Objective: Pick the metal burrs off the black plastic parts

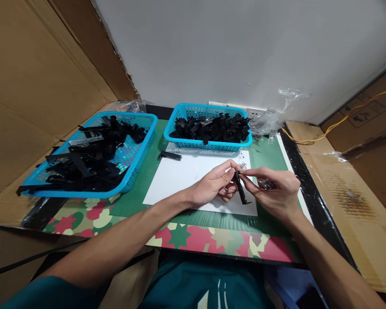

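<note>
My left hand [217,183] is closed round a long, narrow black plastic part [241,189], its lower end pointing down toward me. At the upper end of that part, the thumb and forefinger of my right hand [275,189] are pinched together. What sits between those fingertips is too small to make out. Something shiny [266,184] shows inside the curled fingers of the same hand. Behind the hands, a small pile of tiny metal pieces [242,165] lies on a white sheet [186,180]. Another black plastic part [170,156] rests at the sheet's upper left.
A blue basket [128,184] of long black parts stands at the left, and a second blue basket [209,145] of smaller black parts at the back. Clear plastic bags [265,122] lie beside it. Cardboard [350,189] and a yellow cable [328,129] are at the right.
</note>
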### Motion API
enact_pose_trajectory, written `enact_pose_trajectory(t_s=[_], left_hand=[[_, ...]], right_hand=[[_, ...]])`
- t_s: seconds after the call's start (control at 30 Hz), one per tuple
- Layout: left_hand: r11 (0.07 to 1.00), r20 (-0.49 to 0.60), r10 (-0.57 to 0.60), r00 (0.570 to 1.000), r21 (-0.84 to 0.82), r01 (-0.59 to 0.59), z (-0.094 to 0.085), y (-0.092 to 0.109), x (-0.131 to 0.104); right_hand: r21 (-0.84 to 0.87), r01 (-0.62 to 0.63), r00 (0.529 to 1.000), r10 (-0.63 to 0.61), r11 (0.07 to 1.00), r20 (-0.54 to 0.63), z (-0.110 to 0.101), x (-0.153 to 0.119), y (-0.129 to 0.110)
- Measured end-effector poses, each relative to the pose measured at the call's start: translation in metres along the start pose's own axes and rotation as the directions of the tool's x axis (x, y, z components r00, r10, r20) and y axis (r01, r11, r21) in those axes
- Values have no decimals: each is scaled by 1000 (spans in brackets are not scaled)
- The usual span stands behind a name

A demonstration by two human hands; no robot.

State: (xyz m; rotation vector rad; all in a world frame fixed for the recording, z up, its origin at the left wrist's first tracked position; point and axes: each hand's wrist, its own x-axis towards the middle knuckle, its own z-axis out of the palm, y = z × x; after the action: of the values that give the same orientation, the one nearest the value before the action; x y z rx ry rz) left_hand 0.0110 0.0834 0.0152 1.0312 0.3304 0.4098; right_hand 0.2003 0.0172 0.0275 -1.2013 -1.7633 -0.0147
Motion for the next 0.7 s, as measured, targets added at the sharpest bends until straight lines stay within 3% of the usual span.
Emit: enact_pose_trajectory(t_s=[0.33,0.7], left_hand=[[997,-51,8,999,-75,-12,2,3,0],[992,-73,123,990,40,-120,-8,6,0]], right_hand=[[194,-80,997,83,978,-6,0,2,-1],[373,-241,967,189,896,172,-7,7,13]])
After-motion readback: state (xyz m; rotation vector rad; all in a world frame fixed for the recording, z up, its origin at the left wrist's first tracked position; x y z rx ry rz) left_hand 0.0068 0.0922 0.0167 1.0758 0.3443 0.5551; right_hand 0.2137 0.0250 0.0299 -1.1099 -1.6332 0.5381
